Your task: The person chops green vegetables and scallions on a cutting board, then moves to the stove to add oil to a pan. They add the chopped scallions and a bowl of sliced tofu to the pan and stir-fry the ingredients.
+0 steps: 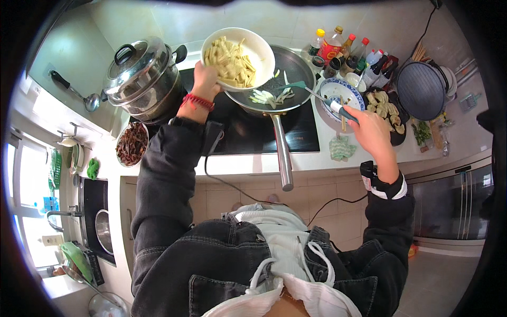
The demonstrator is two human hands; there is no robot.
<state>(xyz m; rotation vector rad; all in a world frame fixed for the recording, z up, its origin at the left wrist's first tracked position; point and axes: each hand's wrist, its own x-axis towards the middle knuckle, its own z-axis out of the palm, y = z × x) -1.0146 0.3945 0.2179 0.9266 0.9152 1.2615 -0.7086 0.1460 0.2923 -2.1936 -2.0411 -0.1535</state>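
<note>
My left hand (206,79) grips the rim of a white bowl (262,59), tilted over the left side of a frying pan (298,65). Pale yellow strips of food (229,63) fill much of the bowl; what they are I cannot tell. In the pan lie white slices (269,98), which look like onion or scallion. My right hand (370,128) is closed around the handle of a spatula (336,107), whose teal head is over the pan's right part. The pan's steel handle (282,158) points towards me, past the counter edge.
Left of the black cooktop (245,136) stands a lidded steel steamer pot (144,79), with a bowl of dark brown food (132,144) nearby. To the right are a blue-patterned bowl (323,89) with chopsticks (343,119), several sauce bottles (332,45), a green cloth (342,148) and a dark dish of sliced food (382,105).
</note>
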